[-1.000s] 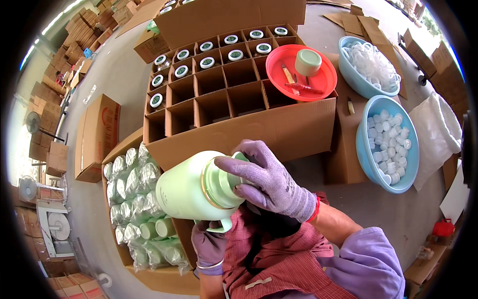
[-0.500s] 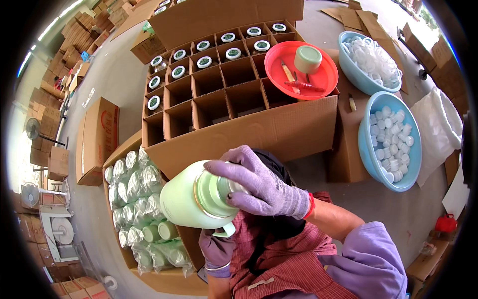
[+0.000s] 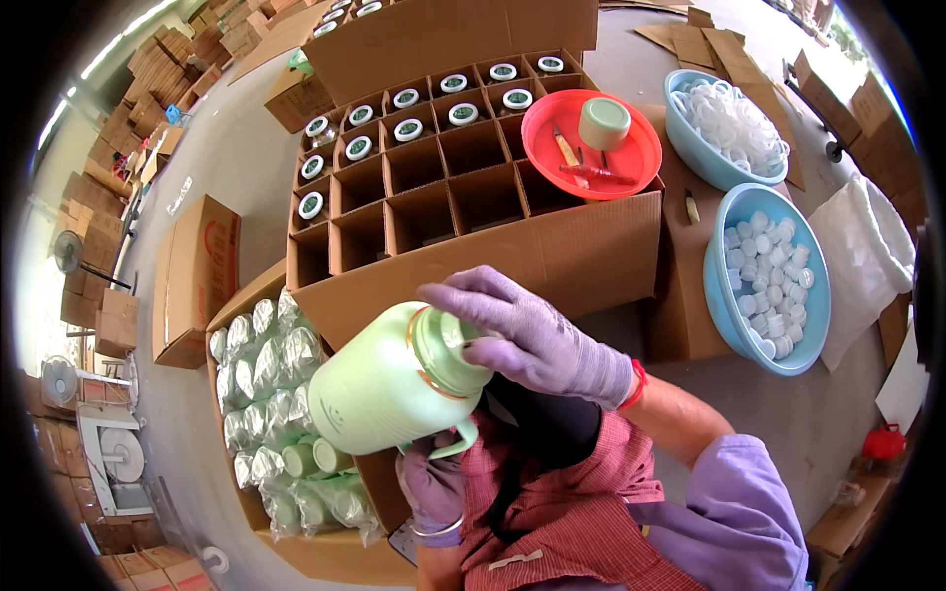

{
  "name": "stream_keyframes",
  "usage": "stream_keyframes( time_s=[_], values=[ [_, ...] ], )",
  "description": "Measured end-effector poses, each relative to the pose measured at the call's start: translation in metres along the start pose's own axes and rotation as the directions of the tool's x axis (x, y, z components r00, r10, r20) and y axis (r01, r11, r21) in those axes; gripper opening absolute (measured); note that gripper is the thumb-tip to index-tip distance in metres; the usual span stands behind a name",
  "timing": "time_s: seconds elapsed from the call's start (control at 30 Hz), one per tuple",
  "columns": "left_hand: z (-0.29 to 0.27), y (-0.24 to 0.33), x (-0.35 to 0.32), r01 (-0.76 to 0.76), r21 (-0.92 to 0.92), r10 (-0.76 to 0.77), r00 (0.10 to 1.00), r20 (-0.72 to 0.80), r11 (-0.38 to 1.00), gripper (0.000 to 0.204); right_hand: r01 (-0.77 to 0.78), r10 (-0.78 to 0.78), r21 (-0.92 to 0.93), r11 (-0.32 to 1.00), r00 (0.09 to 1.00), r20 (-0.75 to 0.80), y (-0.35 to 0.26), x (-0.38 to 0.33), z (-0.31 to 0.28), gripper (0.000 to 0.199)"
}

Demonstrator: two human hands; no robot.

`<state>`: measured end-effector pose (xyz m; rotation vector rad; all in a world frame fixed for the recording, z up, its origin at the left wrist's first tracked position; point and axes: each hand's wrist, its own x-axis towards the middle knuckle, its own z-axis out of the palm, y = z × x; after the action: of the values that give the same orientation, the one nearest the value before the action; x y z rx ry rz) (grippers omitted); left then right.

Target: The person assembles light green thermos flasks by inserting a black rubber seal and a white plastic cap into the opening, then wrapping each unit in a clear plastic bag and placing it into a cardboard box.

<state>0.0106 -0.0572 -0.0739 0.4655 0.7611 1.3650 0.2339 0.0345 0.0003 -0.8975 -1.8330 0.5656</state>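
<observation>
In the lower centre of the frame, the left hand [image 3: 435, 485] holds the pale green flask [image 3: 365, 389] from beneath, beside its handle [image 3: 460, 440], so its neck [image 3: 441, 366] tilts toward the right hand [image 3: 547, 350] — fingers [image 3: 478, 305] spread over it, though whether gripping I cannot tell.

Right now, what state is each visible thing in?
Green jug: held, tilted sideways
Left hand: gloved, gripping jug from below
Right hand: gloved, fingers extended at jug's neck
Divided carton: open, partly filled
Lower-left carton: open, packed
Red dish: partly filled
Upper blue basin: filled
Lower blue basin: partly filled
White sack: mouth open
</observation>
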Motion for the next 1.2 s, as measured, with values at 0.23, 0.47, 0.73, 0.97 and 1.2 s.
stream_keyframes(
  time_s=[0.23,0.47,0.73,0.97,1.2],
  values=[
    [0.017,-0.005,0.001,-0.128,0.204,0.127,0.992,0.02,0.971,0.028,-0.173,0.193,0.098,0.98,0.941,-0.276,0.017,-0.027,0.026,0.037],
    [0.034,0.023,0.041,0.029,-0.044,-0.03,0.999,-0.025,0.999,0.024,-0.273,0.055,-0.623,0.733,0.937,-0.346,0.143,0.049,-0.11,0.048],
    [0.03,0.025,0.064,0.104,-0.209,-0.111,0.994,-0.024,0.972,0.023,-0.399,0.118,-0.843,0.36,0.916,-0.383,0.216,0.061,-0.191,0.078],
    [0.007,0.034,0.057,0.142,-0.209,-0.129,0.989,0.076,0.968,0.018,0.362,-0.362,-0.044,0.931,0.932,0.009,0.031,0.025,-0.028,0.079],
    [-0.024,0.045,0.037,-0.305,0.49,0.295,0.95,0.1,0.817,0.038,-0.158,0.147,0.498,0.852,0.987,0.062,0.018,0.006,0.005,0.095]
  ],
)
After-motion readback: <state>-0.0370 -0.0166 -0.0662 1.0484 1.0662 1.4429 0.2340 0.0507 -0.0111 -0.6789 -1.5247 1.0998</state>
